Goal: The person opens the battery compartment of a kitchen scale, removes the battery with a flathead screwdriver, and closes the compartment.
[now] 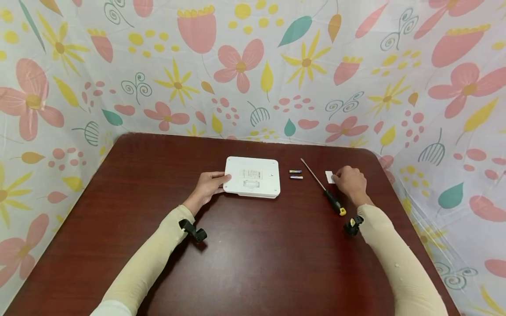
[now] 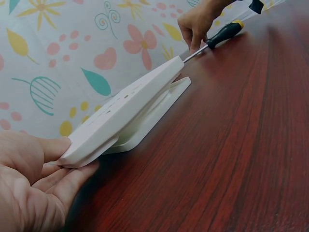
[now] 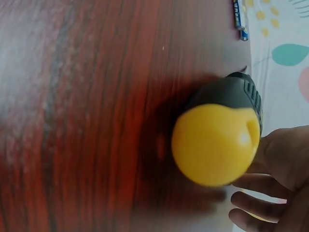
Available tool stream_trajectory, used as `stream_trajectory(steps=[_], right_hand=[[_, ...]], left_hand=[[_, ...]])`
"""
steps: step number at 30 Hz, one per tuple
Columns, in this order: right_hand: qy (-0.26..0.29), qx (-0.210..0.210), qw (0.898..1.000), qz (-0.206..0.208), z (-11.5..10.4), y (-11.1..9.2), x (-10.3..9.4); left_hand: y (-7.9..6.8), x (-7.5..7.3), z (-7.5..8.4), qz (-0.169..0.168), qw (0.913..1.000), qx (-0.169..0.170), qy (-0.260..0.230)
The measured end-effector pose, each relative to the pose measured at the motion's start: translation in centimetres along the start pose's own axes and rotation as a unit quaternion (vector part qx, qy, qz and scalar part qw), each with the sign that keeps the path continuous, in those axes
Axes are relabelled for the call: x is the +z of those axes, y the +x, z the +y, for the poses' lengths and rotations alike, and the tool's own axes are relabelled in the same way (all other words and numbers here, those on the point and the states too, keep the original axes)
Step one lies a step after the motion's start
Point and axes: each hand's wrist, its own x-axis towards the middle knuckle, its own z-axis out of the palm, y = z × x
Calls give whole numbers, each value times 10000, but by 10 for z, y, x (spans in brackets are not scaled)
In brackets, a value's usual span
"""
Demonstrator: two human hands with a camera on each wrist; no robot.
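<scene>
A white kitchen scale (image 1: pixel 258 169) lies underside up, showing a label, small corner feet and an open battery compartment (image 1: pixel 251 184). My left hand (image 1: pixel 209 186) grips its left edge, thumb on top and fingers beneath. In the left wrist view the scale (image 2: pixel 128 104) is tilted, its near end raised off the table, with its platform on the lower side. On the right, my right hand (image 1: pixel 351 181) pinches the edge of a small white battery cover (image 1: pixel 329 177) at the tabletop. The right wrist view shows this hand (image 3: pixel 277 179) partly behind the screwdriver, with the cover hidden.
Two small batteries (image 1: pixel 295 174) lie just right of the scale. Between them and my right hand is a long screwdriver (image 1: pixel 334 202) with a black and yellow handle. The dark wooden table (image 1: pixel 257 259) meets a flower-patterned curtain (image 1: pixel 241 105) at its back edge.
</scene>
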Motion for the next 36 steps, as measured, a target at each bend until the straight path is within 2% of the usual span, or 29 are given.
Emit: stream_trajectory(steps=[3, 7, 16, 23, 31, 36], right_hand=[[20, 58, 10000, 6, 2, -5, 2], [99, 47, 9997, 226, 3, -8, 5], [266, -145, 9976, 617, 2, -4, -3], [884, -362, 9939, 556, -4, -7, -8], [1589, 1, 9845, 745, -17, -9, -15], [2283, 248, 9714, 610, -29, -13, -25]], left_hand=[[-3, 2, -3, -1, 9999, -70, 72], [-4, 4, -6, 2, 9999, -76, 70], [-4, 0, -4, 18, 10000, -39, 28], [-2, -1, -4, 1, 10000, 81, 11], [-2, -1, -1, 10, 9999, 116, 24], [-2, 0, 0, -11, 9999, 94, 56]])
